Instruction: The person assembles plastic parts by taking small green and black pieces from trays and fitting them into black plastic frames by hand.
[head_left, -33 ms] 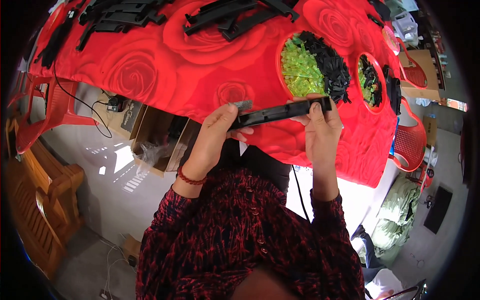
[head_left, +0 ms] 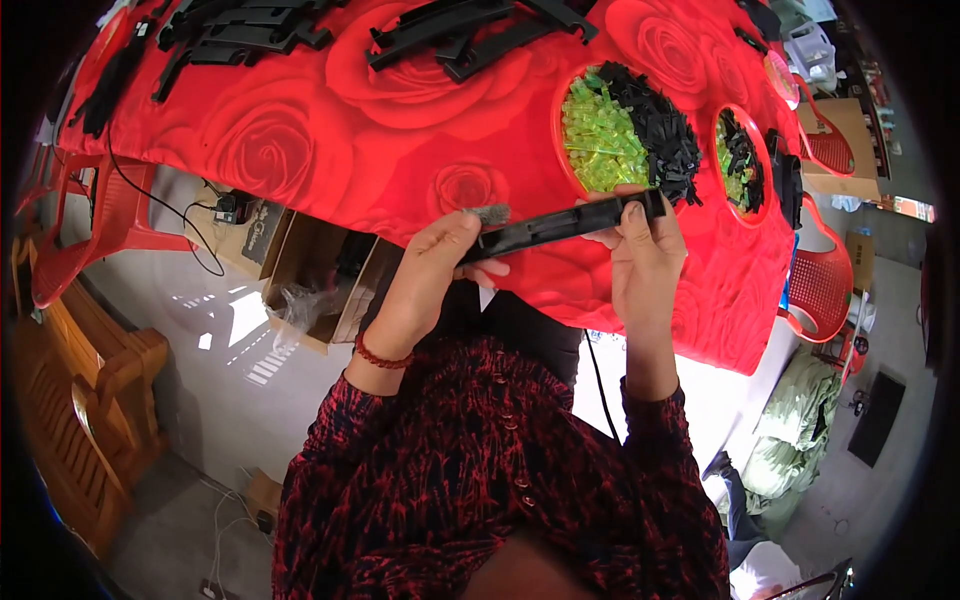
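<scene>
Near the table's front edge I hold a long, hollow black plastic strip (head_left: 545, 231) between both hands, tilted up toward the right. My left hand (head_left: 440, 255) is closed round its left end, thumb on top. A short speckled grey piece (head_left: 490, 213) sticks out by that thumb; I cannot tell whether it is gripped or part of the strip. My right hand (head_left: 645, 245) pinches the strip near its right end, thumb in front and fingers behind. Just beyond it stands a red-rimmed round container (head_left: 557, 133) of yellow-green clear plastic pieces (head_left: 600, 140) and small black pieces (head_left: 655, 125).
More black plastic strips (head_left: 250, 30) lie at the back of the rose-patterned red tablecloth (head_left: 270, 150). A smaller red-rimmed container (head_left: 768, 175) with mixed pieces is at the right. Red chairs (head_left: 820, 270) flank the table. An open cardboard box (head_left: 310, 270) sits under its left edge.
My left hand and the grey piece have shifted very slightly to the right. The black strip is still held in both hands.
</scene>
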The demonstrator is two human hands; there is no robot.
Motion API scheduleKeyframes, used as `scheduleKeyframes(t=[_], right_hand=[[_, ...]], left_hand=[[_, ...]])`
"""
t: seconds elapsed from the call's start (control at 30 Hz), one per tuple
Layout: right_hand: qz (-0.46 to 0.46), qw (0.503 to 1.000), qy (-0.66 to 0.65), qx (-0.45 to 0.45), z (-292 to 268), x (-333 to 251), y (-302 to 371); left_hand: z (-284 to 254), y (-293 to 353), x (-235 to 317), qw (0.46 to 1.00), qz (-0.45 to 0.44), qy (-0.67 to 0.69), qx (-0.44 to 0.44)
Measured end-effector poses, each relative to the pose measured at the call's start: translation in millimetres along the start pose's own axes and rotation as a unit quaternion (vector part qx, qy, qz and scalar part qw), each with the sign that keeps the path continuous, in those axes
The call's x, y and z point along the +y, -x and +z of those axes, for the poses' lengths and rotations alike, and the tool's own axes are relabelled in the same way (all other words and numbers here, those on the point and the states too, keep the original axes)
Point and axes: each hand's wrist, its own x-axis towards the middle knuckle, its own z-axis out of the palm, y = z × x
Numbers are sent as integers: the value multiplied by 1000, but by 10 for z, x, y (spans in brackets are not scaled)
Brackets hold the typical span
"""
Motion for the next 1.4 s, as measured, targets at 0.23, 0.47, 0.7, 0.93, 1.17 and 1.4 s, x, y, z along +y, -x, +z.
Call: scheduleKeyframes(t=[0.23, 0.47, 0.7, 0.93, 1.17, 1.4], right_hand=[[-1, 1000, -9, 2, -10, 28, -41], [1, 1000, -13, -4, 3, 25, -52], [53, 991, 101, -69, 110, 63, 17], [45, 986, 146, -67, 172, 36, 38], [58, 979, 182, -77, 234, 17, 100], [18, 970, 233, -62, 303, -29, 184]], left_hand=[[39, 25, 56, 994, -49, 22, -99], [121, 94, 75, 992, 20, -16, -121], [165, 25, -34, 985, 23, -119, -123], [284, 125, -66, 976, 73, -189, -76], [292, 145, -52, 953, 75, -289, -48], [334, 187, -100, 975, 66, -210, -40]])
